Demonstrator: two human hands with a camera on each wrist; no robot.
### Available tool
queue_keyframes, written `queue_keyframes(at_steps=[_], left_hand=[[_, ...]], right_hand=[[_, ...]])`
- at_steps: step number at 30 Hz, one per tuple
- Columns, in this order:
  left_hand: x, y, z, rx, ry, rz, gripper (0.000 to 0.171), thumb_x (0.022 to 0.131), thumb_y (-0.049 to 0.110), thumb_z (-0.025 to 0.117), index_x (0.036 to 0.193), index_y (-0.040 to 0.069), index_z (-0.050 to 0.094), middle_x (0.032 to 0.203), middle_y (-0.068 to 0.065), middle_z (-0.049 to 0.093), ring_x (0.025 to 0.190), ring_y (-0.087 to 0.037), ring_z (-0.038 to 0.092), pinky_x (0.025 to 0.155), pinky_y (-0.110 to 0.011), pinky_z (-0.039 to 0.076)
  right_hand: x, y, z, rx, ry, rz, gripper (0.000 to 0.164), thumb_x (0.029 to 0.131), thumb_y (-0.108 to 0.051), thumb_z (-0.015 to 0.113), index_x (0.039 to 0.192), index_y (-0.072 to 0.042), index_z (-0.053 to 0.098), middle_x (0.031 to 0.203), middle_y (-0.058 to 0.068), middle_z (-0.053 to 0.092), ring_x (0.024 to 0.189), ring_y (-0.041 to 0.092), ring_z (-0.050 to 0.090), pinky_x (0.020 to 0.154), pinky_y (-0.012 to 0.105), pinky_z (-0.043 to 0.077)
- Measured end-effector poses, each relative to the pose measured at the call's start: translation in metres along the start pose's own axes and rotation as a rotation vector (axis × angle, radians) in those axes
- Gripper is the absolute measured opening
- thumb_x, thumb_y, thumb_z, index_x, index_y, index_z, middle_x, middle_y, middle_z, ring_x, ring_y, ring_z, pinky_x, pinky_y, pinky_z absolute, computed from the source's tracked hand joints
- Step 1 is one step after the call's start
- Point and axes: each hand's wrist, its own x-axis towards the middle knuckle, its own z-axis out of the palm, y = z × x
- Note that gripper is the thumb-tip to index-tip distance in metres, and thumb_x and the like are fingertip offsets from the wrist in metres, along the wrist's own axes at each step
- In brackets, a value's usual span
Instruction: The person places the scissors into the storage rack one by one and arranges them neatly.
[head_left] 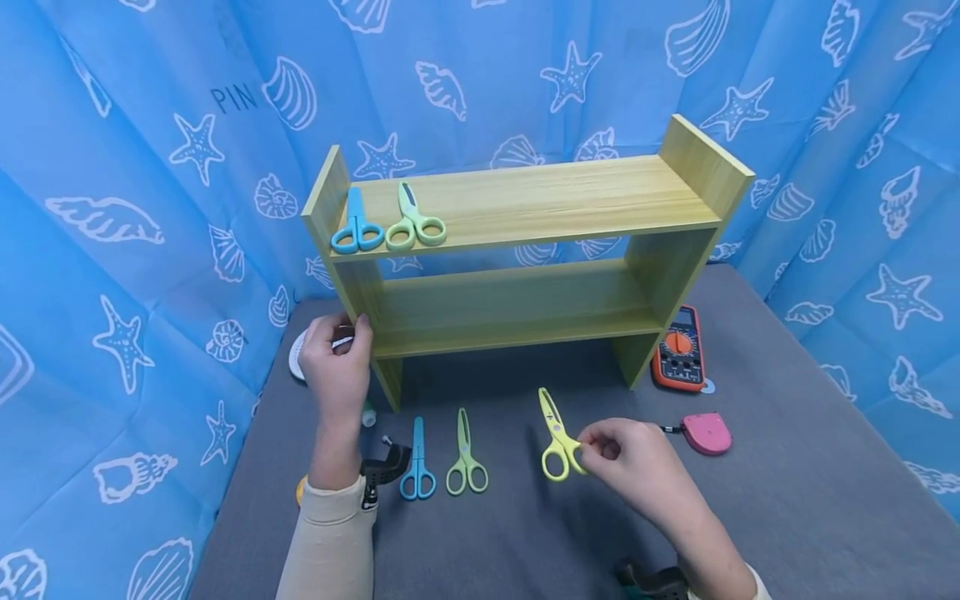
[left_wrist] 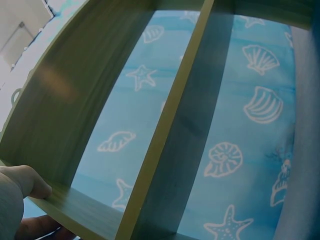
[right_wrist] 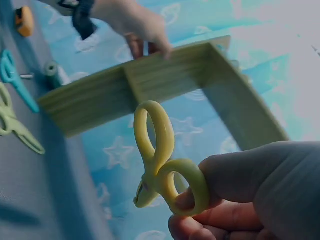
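My right hand [head_left: 637,462] pinches one handle loop of the yellow scissors [head_left: 557,433], held above the table with the blade end pointing toward the shelf. In the right wrist view the thumb and fingers close round that loop [right_wrist: 192,187]. My left hand [head_left: 337,367] grips the left side panel of the wooden shelf [head_left: 517,304], thumb on the inner face and fingers outside. Blue scissors [head_left: 356,221] and light green scissors [head_left: 412,218] lie side by side at the left of the top board. On the table, other blue scissors [head_left: 417,462] lie beside green scissors [head_left: 466,454].
Right of the shelf lie an orange multimeter [head_left: 679,350] and a pink tape measure [head_left: 707,433]. A white round object [head_left: 297,357] sits partly hidden behind my left hand. An orange item [right_wrist: 24,21] lies left of the blue scissors. A patterned blue curtain [head_left: 465,92] hangs behind.
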Motion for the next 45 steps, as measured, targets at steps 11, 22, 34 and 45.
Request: queue_keyframes(at_steps=[11,22,34,45], left_hand=[[0.001,0.002,-0.001,0.003,0.003,0.007,0.009,0.091,-0.01,0.068,0.094,-0.018,0.068,0.091,-0.031,0.059,0.083,-0.037,0.064,0.072,-0.011,0.052],[0.0,0.0,-0.002,0.003,0.004,0.01,0.009,0.091,-0.009,0.067,0.094,-0.018,0.067,0.091,-0.032,0.059,0.084,-0.04,0.064,0.073,-0.013,0.053],[0.0,-0.004,-0.003,0.008,0.013,0.013,0.01,0.091,-0.009,0.068,0.094,-0.018,0.067,0.091,-0.032,0.059,0.083,-0.04,0.064,0.071,-0.01,0.051],[0.001,-0.044,0.001,0.021,-0.015,0.02,0.015,0.095,0.007,0.07,0.096,-0.008,0.072,0.093,-0.022,0.062,0.086,-0.028,0.067,0.07,-0.019,0.056]], right_hand=[[-0.012,-0.008,-0.036,-0.028,0.122,-0.116,0.008,0.088,-0.006,0.076,0.095,-0.011,0.078,0.075,-0.004,0.062,0.066,0.014,0.055,0.054,0.025,0.048],[-0.023,-0.015,-0.067,-0.042,0.351,-0.38,0.018,0.083,0.004,0.079,0.09,-0.013,0.077,0.076,-0.01,0.061,0.06,0.006,0.053,0.051,0.017,0.044],[-0.024,-0.047,-0.096,0.092,0.448,-0.498,0.027,0.08,0.011,0.078,0.091,-0.014,0.078,0.079,-0.006,0.067,0.054,0.002,0.054,0.048,0.014,0.044],[-0.015,-0.091,-0.126,0.22,0.471,-0.428,0.012,0.087,0.002,0.077,0.094,-0.007,0.078,0.081,0.001,0.072,0.063,0.011,0.068,0.062,0.015,0.056]])
